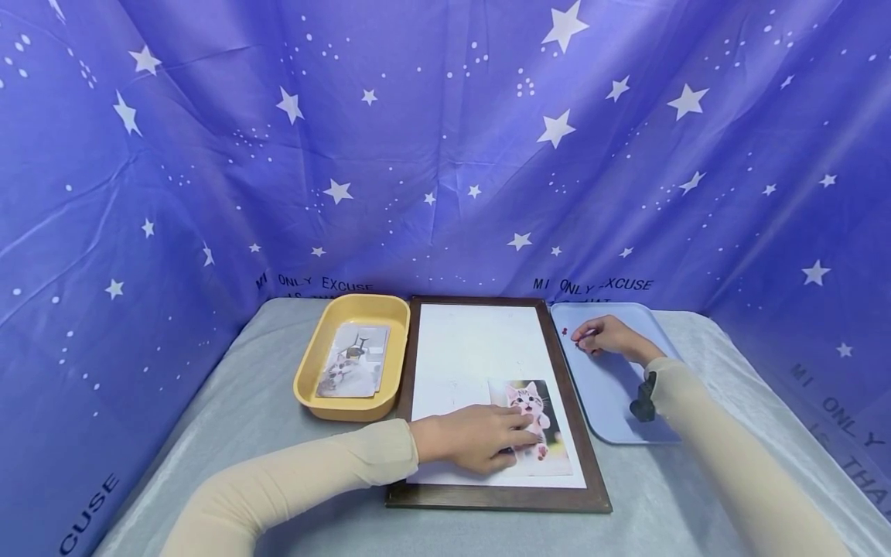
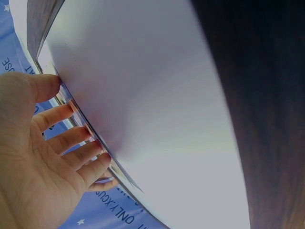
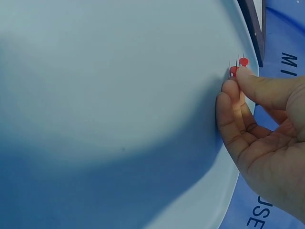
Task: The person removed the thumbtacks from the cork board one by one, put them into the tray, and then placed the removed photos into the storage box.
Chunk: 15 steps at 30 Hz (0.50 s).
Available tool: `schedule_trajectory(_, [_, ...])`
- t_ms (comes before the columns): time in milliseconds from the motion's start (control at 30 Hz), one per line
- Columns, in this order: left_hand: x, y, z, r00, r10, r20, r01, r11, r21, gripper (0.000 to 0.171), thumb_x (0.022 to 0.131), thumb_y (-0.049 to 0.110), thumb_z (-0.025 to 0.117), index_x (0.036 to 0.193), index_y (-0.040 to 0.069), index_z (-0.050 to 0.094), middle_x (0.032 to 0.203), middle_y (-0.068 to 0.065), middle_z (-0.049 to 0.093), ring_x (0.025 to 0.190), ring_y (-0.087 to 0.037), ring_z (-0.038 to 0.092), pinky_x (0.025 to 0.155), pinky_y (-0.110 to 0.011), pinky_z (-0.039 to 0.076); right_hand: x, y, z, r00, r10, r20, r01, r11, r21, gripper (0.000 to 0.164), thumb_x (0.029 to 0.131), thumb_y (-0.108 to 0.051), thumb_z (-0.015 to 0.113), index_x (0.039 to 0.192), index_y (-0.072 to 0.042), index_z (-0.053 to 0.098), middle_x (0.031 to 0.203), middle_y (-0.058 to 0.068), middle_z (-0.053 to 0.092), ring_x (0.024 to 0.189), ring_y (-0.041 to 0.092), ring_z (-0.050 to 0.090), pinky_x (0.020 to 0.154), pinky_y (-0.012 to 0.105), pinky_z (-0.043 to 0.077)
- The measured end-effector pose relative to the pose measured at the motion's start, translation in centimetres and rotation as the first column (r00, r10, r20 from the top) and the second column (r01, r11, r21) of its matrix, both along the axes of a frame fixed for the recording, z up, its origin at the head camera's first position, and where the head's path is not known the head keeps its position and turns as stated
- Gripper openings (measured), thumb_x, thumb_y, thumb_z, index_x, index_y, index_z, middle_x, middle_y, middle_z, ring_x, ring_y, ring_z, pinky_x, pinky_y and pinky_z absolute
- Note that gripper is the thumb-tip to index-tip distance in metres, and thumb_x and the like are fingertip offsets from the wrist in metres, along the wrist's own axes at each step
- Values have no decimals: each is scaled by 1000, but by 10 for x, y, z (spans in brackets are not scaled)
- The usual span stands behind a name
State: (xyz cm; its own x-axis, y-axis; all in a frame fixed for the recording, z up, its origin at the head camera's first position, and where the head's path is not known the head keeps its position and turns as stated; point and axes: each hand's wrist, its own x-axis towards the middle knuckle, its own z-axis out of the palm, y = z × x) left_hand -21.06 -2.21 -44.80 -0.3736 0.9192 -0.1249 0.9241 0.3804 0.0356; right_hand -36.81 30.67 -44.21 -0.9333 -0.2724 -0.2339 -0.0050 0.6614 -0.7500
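My left hand [image 1: 480, 439] lies with spread fingers over a kitten photo [image 1: 534, 402], pressing it to the lower right of a white board [image 1: 480, 340] in a dark brown frame. In the left wrist view, the thumb and fingertips of that hand [image 2: 57, 148] meet the photo and board surface. At the left edge of a light blue tray [image 1: 612, 425], my right hand [image 1: 609, 337] has its thumb and index finger pinched at a red push pin [image 3: 233, 71]. Another red push pin [image 3: 244, 62] stands point up just beyond the thumb.
Left of the board is a yellow bin [image 1: 302, 394] holding printed pictures [image 1: 355, 360], the top one with a helicopter and a cat. A grey cloth [image 1: 334, 495] covers the table. Purple-blue star-printed curtains [image 1: 445, 139] enclose the back and sides.
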Motion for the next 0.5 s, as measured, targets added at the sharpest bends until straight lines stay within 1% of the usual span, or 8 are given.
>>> schedule_trajectory(300, [-1, 0, 0, 1000, -5, -10, 4, 1000, -11, 53, 108, 37, 45, 159, 25, 38, 165, -3, 37, 152, -19, 35, 125, -31, 30, 1, -3, 6, 1000, 22, 7, -22, 999, 30, 27, 92, 6, 63, 117, 14, 66, 87, 8, 73, 75, 14, 61, 67, 27, 56])
schedule_trajectory(500, [-1, 0, 0, 1000, -2, -5, 2, 1000, -12, 53, 108, 37, 45, 159, 24, 38, 165, -3, 37, 152, -19, 35, 125, -30, 30, 1, -4, 5, 1000, 26, 2, -26, 998, 61, 26, 96, 0, 63, 118, 13, 66, 84, 7, 71, 76, 15, 61, 68, 28, 57])
